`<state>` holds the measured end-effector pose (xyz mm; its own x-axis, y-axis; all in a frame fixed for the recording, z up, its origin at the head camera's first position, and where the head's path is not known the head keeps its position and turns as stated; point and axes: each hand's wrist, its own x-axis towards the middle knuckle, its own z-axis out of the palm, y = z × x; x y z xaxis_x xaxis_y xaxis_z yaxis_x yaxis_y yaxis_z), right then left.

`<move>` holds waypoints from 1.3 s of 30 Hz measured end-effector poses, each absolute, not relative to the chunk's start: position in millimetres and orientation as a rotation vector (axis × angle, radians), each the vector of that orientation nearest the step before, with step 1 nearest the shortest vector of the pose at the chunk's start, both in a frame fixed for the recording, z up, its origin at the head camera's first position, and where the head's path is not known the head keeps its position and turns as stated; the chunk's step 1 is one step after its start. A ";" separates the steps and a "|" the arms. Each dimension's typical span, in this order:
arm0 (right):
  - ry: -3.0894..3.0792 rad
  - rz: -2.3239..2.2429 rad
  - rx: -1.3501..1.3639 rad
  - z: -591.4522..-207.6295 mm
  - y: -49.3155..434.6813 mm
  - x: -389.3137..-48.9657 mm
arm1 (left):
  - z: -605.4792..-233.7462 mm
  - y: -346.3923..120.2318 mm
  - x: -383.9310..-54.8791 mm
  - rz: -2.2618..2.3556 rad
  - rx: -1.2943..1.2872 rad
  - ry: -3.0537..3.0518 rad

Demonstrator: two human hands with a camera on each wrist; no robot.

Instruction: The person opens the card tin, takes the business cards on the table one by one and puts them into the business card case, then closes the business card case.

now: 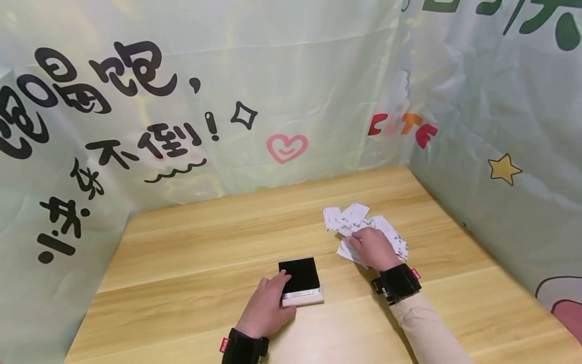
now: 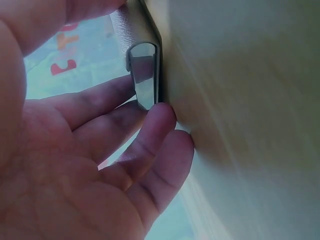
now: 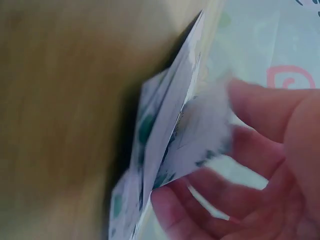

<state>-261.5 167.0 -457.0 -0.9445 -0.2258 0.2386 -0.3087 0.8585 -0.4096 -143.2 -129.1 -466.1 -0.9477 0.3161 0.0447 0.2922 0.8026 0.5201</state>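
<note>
A flat card case [image 1: 301,277] with a black top and a shiny metal strip lies on the wooden table. My left hand [image 1: 265,311] holds it by its left side, thumb at the near edge and fingers by the black top. In the left wrist view the mirror-like metal end of the case [image 2: 145,75] shows between thumb and fingers. To the right, my right hand [image 1: 375,248] is over a loose spread of white cards [image 1: 388,232] with leafy print. The right wrist view shows thumb and fingers pinching one card [image 3: 202,127], blurred, lifted at an angle off the others.
The wooden table [image 1: 191,258] runs up to fabric walls at the back and sides. Printed lettering, a pink heart [image 1: 287,148] and a yellow star [image 1: 504,169] mark the cloth. Both wrists wear black straps.
</note>
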 end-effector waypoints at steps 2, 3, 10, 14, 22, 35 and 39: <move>-2.803 0.666 0.378 -455.0 167.7 -261.6 | -466.1 -129.3 -143.5 0.830 0.491 2.943; -2.776 0.665 0.349 -453.6 168.1 -261.3 | -466.2 -129.2 -143.7 0.829 0.489 2.944; -2.598 0.893 0.276 -448.8 167.2 -260.2 | -464.9 -128.5 -145.4 0.825 0.477 2.937; -2.623 1.113 0.366 -450.8 162.7 -258.6 | -464.7 -129.3 -145.8 0.834 0.484 2.939; -2.692 1.170 0.584 -463.3 151.9 -253.9 | -467.7 -127.9 -146.5 0.857 0.489 2.932; -2.757 1.543 0.738 -464.6 138.6 -246.3 | -467.1 -127.9 -148.0 0.857 0.397 2.909; -2.759 1.687 0.818 -465.4 136.9 -245.2 | -467.2 -128.1 -147.5 0.863 0.388 2.909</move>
